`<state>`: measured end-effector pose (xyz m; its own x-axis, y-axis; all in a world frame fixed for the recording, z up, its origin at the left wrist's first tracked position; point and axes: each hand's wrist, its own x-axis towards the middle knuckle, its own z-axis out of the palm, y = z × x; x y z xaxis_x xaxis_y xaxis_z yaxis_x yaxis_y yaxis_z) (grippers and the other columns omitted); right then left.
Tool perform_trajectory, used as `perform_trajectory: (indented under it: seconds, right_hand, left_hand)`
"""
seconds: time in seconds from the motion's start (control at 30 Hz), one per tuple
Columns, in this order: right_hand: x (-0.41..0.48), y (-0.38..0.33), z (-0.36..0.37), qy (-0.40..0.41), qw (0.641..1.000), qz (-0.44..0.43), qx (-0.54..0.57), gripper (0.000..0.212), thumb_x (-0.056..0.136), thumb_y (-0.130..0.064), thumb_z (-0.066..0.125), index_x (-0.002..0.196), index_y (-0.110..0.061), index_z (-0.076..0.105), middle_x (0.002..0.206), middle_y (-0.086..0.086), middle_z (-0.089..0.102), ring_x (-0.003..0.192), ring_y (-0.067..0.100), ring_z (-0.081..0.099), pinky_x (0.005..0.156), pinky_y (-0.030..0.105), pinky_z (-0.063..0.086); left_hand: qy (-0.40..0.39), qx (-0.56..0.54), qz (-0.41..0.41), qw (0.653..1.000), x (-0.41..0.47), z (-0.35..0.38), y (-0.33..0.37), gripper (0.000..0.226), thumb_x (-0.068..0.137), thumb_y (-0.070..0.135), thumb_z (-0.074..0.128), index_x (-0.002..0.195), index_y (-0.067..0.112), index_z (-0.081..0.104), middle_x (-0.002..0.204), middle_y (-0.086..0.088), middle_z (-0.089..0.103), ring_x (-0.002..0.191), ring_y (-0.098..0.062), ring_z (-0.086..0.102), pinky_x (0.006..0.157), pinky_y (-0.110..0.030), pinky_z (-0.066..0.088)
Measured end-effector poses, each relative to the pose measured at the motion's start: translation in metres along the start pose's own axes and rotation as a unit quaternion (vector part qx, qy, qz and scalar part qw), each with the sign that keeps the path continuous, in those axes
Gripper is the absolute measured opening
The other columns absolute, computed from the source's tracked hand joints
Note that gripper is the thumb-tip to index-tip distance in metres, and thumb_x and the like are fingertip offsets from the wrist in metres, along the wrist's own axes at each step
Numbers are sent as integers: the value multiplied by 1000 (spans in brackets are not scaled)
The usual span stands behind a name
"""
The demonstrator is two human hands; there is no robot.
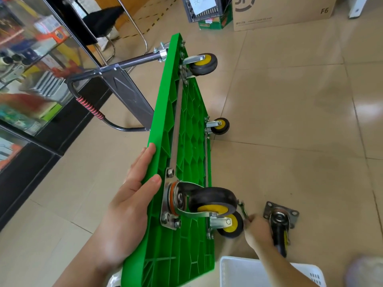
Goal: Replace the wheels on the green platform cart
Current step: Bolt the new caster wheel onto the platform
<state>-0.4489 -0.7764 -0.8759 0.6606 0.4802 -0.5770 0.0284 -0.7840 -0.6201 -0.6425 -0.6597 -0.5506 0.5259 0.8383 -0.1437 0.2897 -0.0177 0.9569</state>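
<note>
Green platform cart [186,121] is stood on its long edge, ribbed underside exposed, with four yellow-hubbed black casters bolted on. The upper rim is steadied under the flat left hand [128,195], fingers straight. A small tool [242,210], blurred, is pinched in the right hand [259,230]; a loose caster [281,224] lies just beside it.

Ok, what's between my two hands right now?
In the head view, the underside of the green cart, its upper near caster and lower near caster lie between the left hand and the right hand, which pinches a small tool.

Tipped cart [186,125], left hand [128,199] flat, right hand [259,230] (wrench [242,210])
</note>
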Motion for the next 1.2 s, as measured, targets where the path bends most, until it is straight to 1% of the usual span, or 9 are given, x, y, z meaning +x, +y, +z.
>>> perform_trajectory:
  seconds: [0.13,0.37,0.43,0.6,0.73,0.87,1.0,1.13,1.2]
  right_hand:
    - [0,-22,-29,16,994,-40,104,10,100,-13,57,91,-8,60,81,14,67,79,38,67,71,45,54]
    - [-46,-103,-97,18,982,-130,135,7,100,-19,62,93,-17,62,80,9,67,76,36,69,75,48,57]
    - [-66,-131,-119,29,978,-164,122,8,99,-22,63,91,-21,62,77,1,65,72,28,67,71,42,57]
    - [-123,-205,-169,-8,973,-226,55,14,102,-29,57,90,-21,59,77,-4,62,58,5,60,55,19,47]
    - [-165,-248,-181,-87,963,-250,55,10,106,-26,48,102,-21,57,93,-5,75,79,3,70,68,18,51]
    - [-191,-270,-178,-130,953,-232,145,9,107,-27,48,108,-21,55,92,-3,74,72,6,73,57,11,49]
    - [-193,-278,-172,-148,948,-214,184,11,107,-30,49,110,-26,58,82,-3,68,60,10,58,62,29,48]
    - [-188,-283,-166,-159,952,-238,108,15,94,-35,69,109,-37,65,77,-7,66,57,1,55,58,17,44]
    - [-181,-283,-163,-123,956,-260,53,22,90,-32,72,107,-44,66,75,-3,64,57,0,54,58,15,44]
  left_hand:
    - [4,-13,-12,1000,0,2,2,60,89,35,54,143,59,47,156,21,45,148,-21,40,123,-51,26]
    - [16,57,-4,998,-1,6,12,58,108,10,45,155,41,35,156,33,30,141,22,22,125,-20,14]
    - [11,57,-9,998,-1,6,13,58,108,10,45,156,41,34,160,27,27,143,19,20,117,-11,14]
    - [3,34,-12,999,-3,3,15,58,108,12,46,157,40,33,161,24,21,148,9,17,117,-16,11]
    - [-9,24,-12,1000,-2,1,17,57,108,12,44,155,41,31,160,24,21,149,4,18,117,-16,12]
    - [-17,34,-9,999,-2,-5,14,58,108,13,44,156,41,30,162,22,21,150,3,19,121,-18,14]
    - [-17,35,-7,999,-1,-8,12,58,108,14,45,153,45,28,164,21,22,150,3,20,128,-31,14]
    - [-12,33,-6,999,0,-8,9,59,108,15,46,154,47,28,165,22,19,151,7,16,129,-31,12]
    - [-8,43,-3,999,1,-5,8,59,108,16,46,153,51,28,161,28,20,148,13,15,124,-18,12]
